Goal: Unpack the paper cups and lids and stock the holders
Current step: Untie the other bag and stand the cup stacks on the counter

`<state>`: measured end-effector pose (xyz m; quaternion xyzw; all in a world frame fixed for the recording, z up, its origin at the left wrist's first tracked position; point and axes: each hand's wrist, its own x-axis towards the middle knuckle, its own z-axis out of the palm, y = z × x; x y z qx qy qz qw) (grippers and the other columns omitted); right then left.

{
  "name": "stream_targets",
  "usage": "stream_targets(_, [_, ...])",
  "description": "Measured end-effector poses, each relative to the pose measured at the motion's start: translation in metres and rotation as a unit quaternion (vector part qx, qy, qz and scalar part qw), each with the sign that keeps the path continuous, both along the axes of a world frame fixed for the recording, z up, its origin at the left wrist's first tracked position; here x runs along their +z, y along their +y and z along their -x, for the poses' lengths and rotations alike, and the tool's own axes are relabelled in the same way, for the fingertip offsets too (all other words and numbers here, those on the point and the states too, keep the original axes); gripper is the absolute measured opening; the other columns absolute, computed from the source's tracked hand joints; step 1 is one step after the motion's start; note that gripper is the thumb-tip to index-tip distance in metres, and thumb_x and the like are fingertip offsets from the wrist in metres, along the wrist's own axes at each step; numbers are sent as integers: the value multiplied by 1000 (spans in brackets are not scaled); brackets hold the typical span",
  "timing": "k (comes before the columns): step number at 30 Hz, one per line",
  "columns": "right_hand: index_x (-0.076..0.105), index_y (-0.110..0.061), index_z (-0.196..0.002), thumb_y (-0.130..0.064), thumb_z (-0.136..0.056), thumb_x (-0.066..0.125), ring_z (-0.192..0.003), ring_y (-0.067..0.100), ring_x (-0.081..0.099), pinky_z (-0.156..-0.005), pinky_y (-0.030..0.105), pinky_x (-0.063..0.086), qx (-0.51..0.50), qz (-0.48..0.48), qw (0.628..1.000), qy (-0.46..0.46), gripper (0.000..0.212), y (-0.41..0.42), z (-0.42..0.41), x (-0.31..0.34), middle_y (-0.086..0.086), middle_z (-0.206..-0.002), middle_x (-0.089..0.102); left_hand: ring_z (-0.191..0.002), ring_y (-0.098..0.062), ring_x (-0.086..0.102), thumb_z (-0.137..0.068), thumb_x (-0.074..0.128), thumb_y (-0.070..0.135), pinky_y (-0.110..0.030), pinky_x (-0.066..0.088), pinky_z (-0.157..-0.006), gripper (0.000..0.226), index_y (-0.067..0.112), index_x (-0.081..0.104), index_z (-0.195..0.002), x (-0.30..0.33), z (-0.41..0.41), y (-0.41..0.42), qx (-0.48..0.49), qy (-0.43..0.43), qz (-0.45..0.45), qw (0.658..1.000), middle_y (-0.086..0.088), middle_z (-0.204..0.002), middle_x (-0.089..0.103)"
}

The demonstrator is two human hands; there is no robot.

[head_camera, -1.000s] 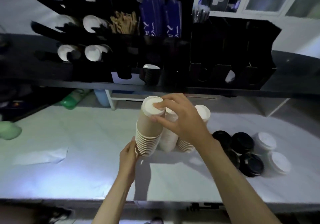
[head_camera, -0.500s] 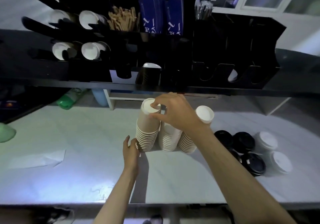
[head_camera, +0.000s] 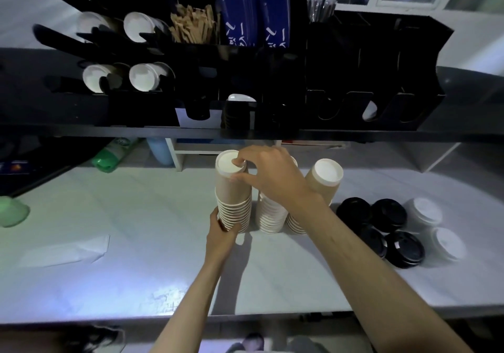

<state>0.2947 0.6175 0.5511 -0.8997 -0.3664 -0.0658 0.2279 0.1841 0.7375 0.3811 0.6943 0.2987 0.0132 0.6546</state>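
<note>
Three upside-down stacks of brown paper cups stand on the white counter [head_camera: 109, 216]. My right hand [head_camera: 270, 175] grips the top of the left stack [head_camera: 231, 189], fingers on its white base. My left hand [head_camera: 221, 232] holds the same stack at its bottom rims. The middle stack [head_camera: 271, 216] is partly hidden behind my right wrist. The right stack [head_camera: 324, 178] leans a little. Black lids [head_camera: 381, 227] and white lids [head_camera: 436, 227] lie at the right. The black cup holder [head_camera: 120, 77] on the shelf above has white cup bottoms showing in its tubes.
A black shelf edge [head_camera: 245, 132] overhangs the counter's back. Wooden stirrers [head_camera: 193, 25], blue packets [head_camera: 253, 17] and straws [head_camera: 321, 3] fill the organiser. A green bottle [head_camera: 114, 153] lies at back left, a green object [head_camera: 12, 212] at far left, a paper sheet [head_camera: 68, 252] nearby.
Both hands have stayed on the left cup stack, which was set back down onto the counter beside the others. The camera tilted slightly, showing more of the shelf.
</note>
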Motion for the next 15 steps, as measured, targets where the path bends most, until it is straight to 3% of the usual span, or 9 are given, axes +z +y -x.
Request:
stream_targets(2, [74, -20, -118, -40, -89, 80, -117, 22, 65, -112, 54, 43, -12, 1, 1000, 6, 35, -2, 0, -1, -2, -128, 72, -128, -22, 61, -61, 69, 64, -40, 50, -102, 104, 32, 37, -155, 3, 0, -2, -14, -2, -15, 1000, 4, -144, 61])
stream_targets(6, [71, -24, -113, -47, -89, 78, -120, 20, 62, -123, 62, 21, -26, 23, 999, 13, 34, -4, 1, 0, -6, -126, 72, -131, -23, 58, -64, 69, 63, -40, 48, -103, 106, 31, 32, -158, 6, 1, -5, -36, 0, -44, 998, 5, -151, 56])
stream_targets(10, [70, -22, -116, -45, -93, 74, -140, 22, 47, -124, 68, 9, -7, 45, 999, 4, 32, -7, 7, 5, -3, -135, 66, -122, -25, 61, -87, 76, 28, -29, 41, -89, 81, 18, 35, -156, 10, 6, 1, -73, 52, -86, 992, -5, -143, 60])
stream_targets(12, [71, -23, -121, -43, -96, 71, -150, 21, 35, -125, 66, 12, 2, 18, 1000, -12, 32, -15, 11, 6, -2, -146, 59, -119, -30, 62, -94, 68, 15, -27, 39, -85, 59, 7, 45, -148, 12, 13, 3, -91, 81, -167, 978, -14, -134, 63])
stream_targets(15, [70, -24, -125, -39, -98, 69, -145, 22, 43, -119, 51, 31, -30, -62, 996, -48, 31, -39, 23, 7, 0, -144, 59, -115, -30, 64, -100, 61, 26, -31, 46, -89, 44, 11, 57, -141, 17, 32, -2, -143, 76, -299, 940, -13, -132, 65])
